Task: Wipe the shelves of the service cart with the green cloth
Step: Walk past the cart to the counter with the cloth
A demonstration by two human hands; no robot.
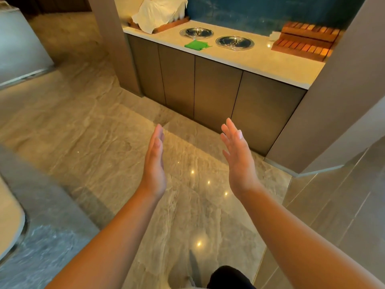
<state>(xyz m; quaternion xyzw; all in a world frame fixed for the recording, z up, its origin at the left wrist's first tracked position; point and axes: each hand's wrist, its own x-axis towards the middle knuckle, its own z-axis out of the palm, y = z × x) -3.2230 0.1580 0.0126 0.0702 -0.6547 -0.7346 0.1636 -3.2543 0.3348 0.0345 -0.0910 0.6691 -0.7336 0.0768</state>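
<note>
The green cloth (195,45) lies folded on a pale stone counter (260,63), between two round glass lids. My left hand (155,161) and my right hand (239,159) are held out over the floor in front of me, palms facing each other, fingers straight, holding nothing. Both hands are well short of the counter and the cloth. No service cart is in view.
Two glass lids (196,32) (235,42) sit in the counter. A white cloth (158,12) drapes a wooden tray at the back left; wooden slatted racks (304,41) stand at the right. Cabinet doors (214,92) run below. Grey pillars flank the counter. Polished marble floor (104,132) spreads around me.
</note>
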